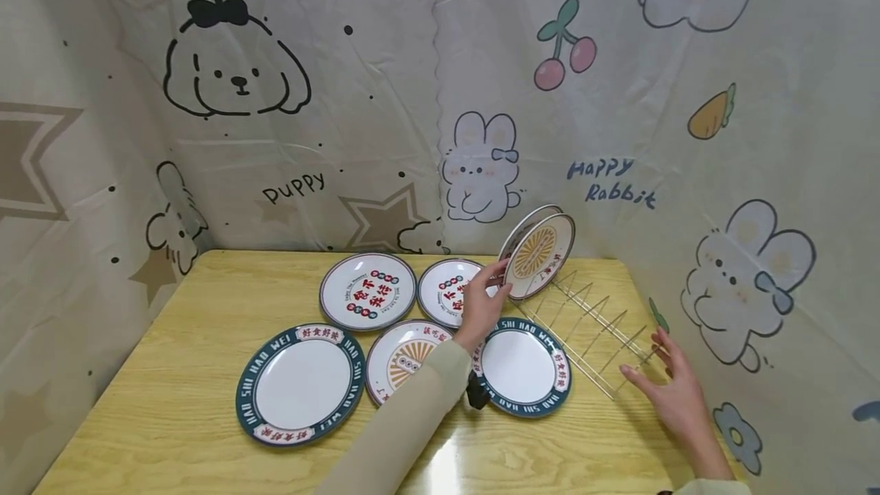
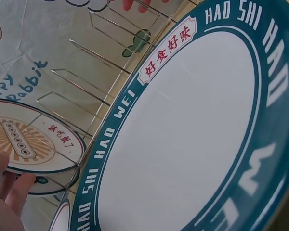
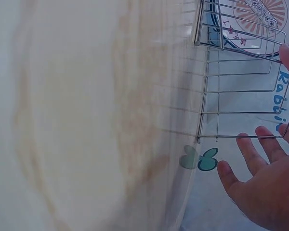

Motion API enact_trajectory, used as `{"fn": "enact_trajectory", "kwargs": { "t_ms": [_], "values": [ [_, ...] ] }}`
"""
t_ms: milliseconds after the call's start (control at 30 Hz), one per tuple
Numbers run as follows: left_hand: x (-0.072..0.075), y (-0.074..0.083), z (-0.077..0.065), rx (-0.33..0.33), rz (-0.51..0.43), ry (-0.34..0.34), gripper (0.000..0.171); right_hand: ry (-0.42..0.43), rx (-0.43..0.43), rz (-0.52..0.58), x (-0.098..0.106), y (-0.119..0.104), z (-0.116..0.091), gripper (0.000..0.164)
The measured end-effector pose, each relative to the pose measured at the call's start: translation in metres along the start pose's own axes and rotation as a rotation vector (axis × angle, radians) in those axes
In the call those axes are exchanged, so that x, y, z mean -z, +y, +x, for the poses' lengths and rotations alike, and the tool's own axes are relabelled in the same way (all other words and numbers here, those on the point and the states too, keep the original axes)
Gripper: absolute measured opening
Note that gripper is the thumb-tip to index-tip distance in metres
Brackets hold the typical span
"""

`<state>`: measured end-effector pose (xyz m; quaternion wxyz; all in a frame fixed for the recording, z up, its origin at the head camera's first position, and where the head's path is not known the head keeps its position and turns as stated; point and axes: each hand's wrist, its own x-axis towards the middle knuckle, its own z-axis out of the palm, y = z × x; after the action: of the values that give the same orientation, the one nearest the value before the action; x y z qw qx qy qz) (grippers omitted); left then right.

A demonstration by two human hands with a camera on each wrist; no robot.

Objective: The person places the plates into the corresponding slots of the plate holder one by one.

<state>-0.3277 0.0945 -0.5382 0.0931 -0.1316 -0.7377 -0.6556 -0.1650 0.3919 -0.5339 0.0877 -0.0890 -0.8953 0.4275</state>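
My left hand [image 1: 483,304] grips the lower left edge of a plate with an orange sunburst [image 1: 541,252], which stands upright at the far end of a wire plate rack [image 1: 584,327]. Just behind it, a second upright plate [image 1: 520,229] shows only its rim and side. In the left wrist view, the left fingers [image 2: 20,191] and the sunburst plate [image 2: 19,139] are partly cut off. At the rack's near end is my right hand [image 1: 677,396], its fingers spread. The right wrist view has the right hand [image 3: 265,187] beside the end wire, fingertips at the wire.
Flat on the wooden table [image 1: 158,342] lie two green-rimmed plates, one left [image 1: 302,386] and one [image 1: 524,369] beside the rack. Between them is another sunburst plate [image 1: 399,350], partly under my left sleeve. Two red-lettered plates [image 1: 367,291] [image 1: 443,292] lie behind. A printed curtain [image 1: 385,136] borders the table.
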Motion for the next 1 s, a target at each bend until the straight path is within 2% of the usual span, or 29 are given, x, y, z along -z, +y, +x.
{"fn": "enact_trajectory", "kwargs": {
  "t_ms": [367,1000],
  "values": [
    [-0.004,0.001,-0.001,0.035,0.043,-0.01,0.051,0.005,0.016,0.017,-0.003,0.001,0.001,0.109],
    [-0.011,-0.005,-0.002,0.004,0.044,-0.003,0.052,0.001,0.005,0.002,0.0,0.001,0.001,0.111]
  ]
}}
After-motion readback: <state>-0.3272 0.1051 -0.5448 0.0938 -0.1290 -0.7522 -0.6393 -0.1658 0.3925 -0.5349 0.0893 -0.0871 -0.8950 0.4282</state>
